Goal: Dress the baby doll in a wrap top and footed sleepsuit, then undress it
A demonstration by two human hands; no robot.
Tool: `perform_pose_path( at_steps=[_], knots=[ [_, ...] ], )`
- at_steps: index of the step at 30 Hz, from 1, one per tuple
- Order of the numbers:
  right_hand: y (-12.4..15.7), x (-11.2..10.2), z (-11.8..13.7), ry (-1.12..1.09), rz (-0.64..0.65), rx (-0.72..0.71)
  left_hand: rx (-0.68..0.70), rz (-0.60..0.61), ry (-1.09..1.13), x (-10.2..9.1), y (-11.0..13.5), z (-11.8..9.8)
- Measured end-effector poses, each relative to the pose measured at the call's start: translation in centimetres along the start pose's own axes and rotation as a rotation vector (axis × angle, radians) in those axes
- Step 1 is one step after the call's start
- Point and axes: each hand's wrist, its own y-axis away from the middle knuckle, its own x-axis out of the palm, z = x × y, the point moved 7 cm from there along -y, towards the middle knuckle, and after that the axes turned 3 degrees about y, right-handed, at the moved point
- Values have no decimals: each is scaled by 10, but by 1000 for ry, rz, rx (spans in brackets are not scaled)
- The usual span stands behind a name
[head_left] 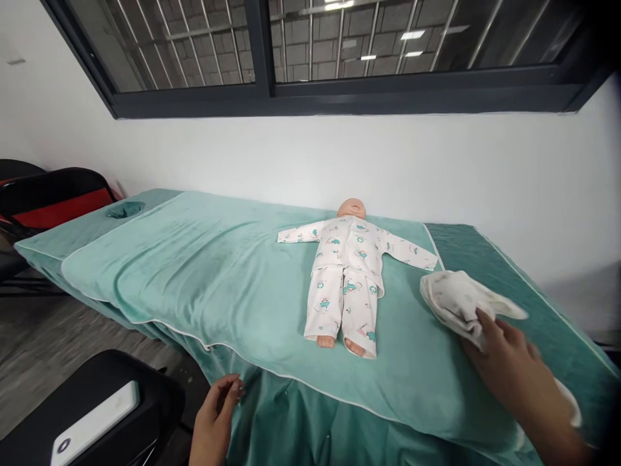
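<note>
A baby doll (353, 207) lies on its back on the green bed cover, its head toward the wall and its arms stretched out sideways. It wears a white long-sleeved top (347, 244) and white trousers (324, 304), both printed with small green figures; its bare feet show at the cuffs. On the right, my right hand (509, 356) grips a crumpled white cloth (453, 298) just over the bed, its fingers partly blurred. My left hand (216, 414) hangs by the front edge of the bed, fingers curled together, with nothing visible in them.
A light green cover (233, 259) is spread across the long bed, which has a face hole (125, 209) at its left end. At lower left, a white phone (97, 424) rests on a black seat (116, 375). Black-and-red chairs (63, 207) stand beyond; a white wall (218, 155) backs the bed.
</note>
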Motion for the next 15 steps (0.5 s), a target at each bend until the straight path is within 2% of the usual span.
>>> perform_pose_path(
  at_steps=[3, 8, 10, 12, 13, 15],
  knots=[
    [17, 21, 11, 175, 47, -87, 8, 39, -22, 8, -2, 2],
    [47, 2, 39, 167, -74, -1, -3, 75, -64, 18, -1, 8],
    [62, -3, 55, 122, -115, -30, -6, 64, -84, 16, -2, 15],
    [78, -2, 67, 70, -146, -103, -7, 4, -125, 2, -9, 29],
    [85, 0, 70, 43, -160, -147, -3, -49, -159, -11, -15, 38],
    [97, 8, 73, -7, -177, -223, 1, -197, -254, -51, -29, 60]
  ],
)
